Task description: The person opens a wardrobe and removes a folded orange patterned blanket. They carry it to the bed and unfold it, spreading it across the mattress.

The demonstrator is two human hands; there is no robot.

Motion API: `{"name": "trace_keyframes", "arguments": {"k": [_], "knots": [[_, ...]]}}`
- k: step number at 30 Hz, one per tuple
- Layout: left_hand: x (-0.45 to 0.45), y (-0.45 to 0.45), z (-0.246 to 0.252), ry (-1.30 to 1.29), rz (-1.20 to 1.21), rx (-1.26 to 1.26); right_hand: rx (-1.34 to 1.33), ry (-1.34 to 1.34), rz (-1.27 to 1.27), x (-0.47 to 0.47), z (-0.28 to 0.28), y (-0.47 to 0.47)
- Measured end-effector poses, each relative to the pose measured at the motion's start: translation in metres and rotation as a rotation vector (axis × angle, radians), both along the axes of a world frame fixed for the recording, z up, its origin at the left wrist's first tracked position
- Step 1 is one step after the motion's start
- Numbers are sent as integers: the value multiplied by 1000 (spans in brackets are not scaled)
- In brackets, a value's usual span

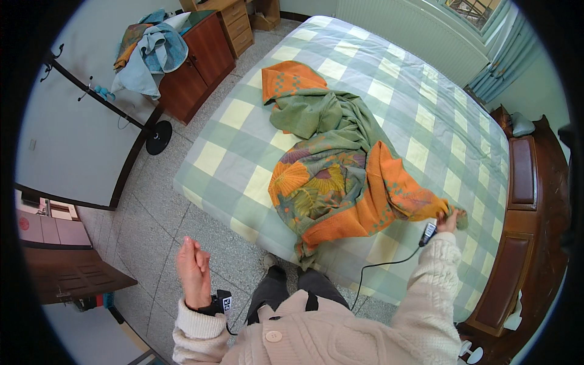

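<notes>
My right hand grips a bunched end of a large green and orange patterned cloth, perhaps a blanket or towel-blanket, low over the bed near the headboard. From there the cloth runs left in folds across the checked bedspread. One corner hangs over the bed's front edge by my feet. Over the floor to the left, my left hand is raised with its fingers curled and nothing in it. A black device sits on my left wrist, and a similar cabled device is at my right wrist.
A wooden headboard stands on the right. To the left are a black coat stand and a reddish cabinet with a heap of fabrics. A brown door stands ajar at lower left. A black cable crosses the bed edge.
</notes>
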State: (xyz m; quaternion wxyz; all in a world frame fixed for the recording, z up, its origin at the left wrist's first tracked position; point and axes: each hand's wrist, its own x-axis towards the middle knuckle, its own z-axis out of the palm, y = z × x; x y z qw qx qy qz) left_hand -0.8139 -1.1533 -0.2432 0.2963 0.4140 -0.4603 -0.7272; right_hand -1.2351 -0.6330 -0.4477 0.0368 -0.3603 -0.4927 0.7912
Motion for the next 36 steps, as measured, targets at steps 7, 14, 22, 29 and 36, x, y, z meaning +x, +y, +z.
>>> {"name": "trace_keyframes", "arguments": {"k": [7,14,22,29,36], "knots": [[-30,21,-15,111,-252,452,-128,585,1386,146,117,-312],[-48,16,-8,463,-238,610,-460,795,2582,258,115,-370],[41,-21,42,342,30,157,345,-168,671,171,-142,-246],[78,-42,73,247,332,-131,630,-227,786,173,-250,-230],[64,-35,63,217,386,-124,-126,-453,1079,179,-224,-338]]}}
